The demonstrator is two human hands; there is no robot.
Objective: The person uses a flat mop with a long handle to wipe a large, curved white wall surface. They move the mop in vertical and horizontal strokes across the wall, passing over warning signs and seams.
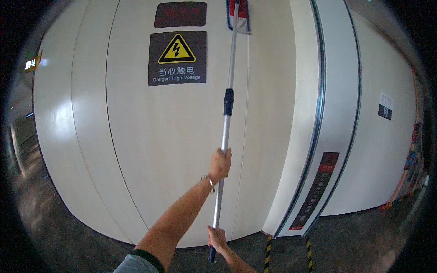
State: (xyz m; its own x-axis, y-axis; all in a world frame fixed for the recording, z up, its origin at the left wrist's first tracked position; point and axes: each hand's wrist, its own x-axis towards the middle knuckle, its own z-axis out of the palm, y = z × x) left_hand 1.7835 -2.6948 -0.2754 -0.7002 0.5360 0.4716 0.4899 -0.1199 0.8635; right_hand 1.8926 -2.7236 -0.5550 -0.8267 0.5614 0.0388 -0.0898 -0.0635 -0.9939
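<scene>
A telescopic metal mop pole (225, 131) runs nearly upright in front of me. My left hand (220, 164) grips its shaft about midway, with a bracelet on that wrist. Lower down, my right hand (217, 238) is closed around the pole just above its dark end grip (212, 254). Above my left hand sits a dark locking collar (228, 102). At the top edge of the view, a flat mop head (243, 24) with a red and whitish back and blue fringe lies up against the pale wall panel (170, 136); its upper part is cut off.
A high-voltage warning sign (177, 58) is on the wall, below a dark plate (180, 14). To the right, a metal-edged vertical track (317, 112) bears a dark lettered strip (314, 191). Black-and-yellow tape (268, 254) marks the dark floor (351, 242). A lit sign (30, 64) hangs far left.
</scene>
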